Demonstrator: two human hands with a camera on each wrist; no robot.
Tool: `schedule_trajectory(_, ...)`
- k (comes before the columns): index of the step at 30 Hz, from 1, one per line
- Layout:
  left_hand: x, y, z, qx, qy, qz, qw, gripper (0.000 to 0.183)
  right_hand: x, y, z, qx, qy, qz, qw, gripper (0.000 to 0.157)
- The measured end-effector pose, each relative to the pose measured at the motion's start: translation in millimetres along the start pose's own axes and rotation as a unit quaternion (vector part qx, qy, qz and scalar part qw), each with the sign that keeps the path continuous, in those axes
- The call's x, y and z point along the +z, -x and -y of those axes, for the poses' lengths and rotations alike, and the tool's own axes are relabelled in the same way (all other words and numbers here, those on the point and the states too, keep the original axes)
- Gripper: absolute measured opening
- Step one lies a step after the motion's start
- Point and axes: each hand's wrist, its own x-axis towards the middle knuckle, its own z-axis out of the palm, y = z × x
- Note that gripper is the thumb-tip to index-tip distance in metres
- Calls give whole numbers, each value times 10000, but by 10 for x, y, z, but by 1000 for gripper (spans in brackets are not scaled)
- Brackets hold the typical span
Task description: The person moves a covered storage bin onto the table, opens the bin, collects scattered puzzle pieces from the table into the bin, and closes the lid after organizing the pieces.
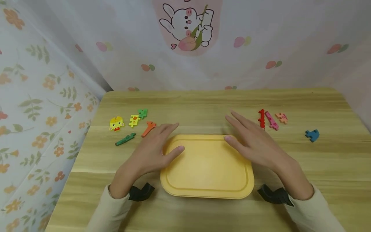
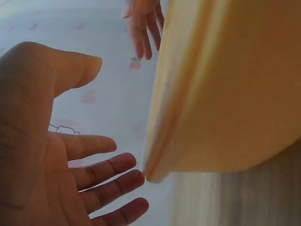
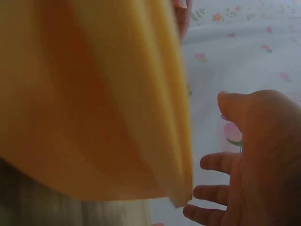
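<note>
A yellow rectangular box with a rounded, rimmed lid (image 1: 206,166) stands on the wooden table between the two hands. At its left far corner is the left hand (image 1: 155,148), fingers extended and thumb over the lid's edge. The right hand (image 1: 252,141) is at the opposite far corner, its fingers spread and straight. In the left wrist view, the fingertips are right at the rim of the yellow box (image 2: 225,94), with nothing in the palm. The right wrist view has the box's side wall (image 3: 94,103) next to the relaxed fingers.
Left of the box lie small puzzle pieces: a yellow animal face (image 1: 116,123), a yellow piece (image 1: 134,120), an orange piece (image 1: 148,129) and green ones (image 1: 125,139). On the right are red (image 1: 262,118), pink (image 1: 271,120) and blue (image 1: 312,135) pieces. A printed curtain (image 1: 246,67) hangs behind the table.
</note>
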Motion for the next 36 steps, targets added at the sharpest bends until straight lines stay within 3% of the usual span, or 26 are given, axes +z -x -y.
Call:
schedule_trajectory(3,8,63,21,-238,249,40,9994,72,7,83,4,48,44,-2,10000,75)
schedule_trajectory(7,60,180,55,-652,1012,104,9927,67,34,212,11,113,-22,-131,9998,78)
schedule_trajectory(14,184,420,110,-1041,1749,-205,9788,55,106,404,-5,397,-1034,-267,9935,74)
schedule_trajectory(18,263,519,107,-1146,2137,-349,9695,57,167,505,-16,530,-1339,-435,9886,67)
schedule_trajectory(25,354,545,77,-1458,2917,-113,9453,61,290,677,-6,789,-1485,-1069,9799,44)
schedule_trajectory(31,355,598,45,-1541,3134,-107,9370,69,338,717,23,796,-1235,-1465,9782,41)
schedule_trajectory(36,322,629,-1,-1690,3409,-7,9248,74,350,715,16,668,-1283,-1548,9773,45)
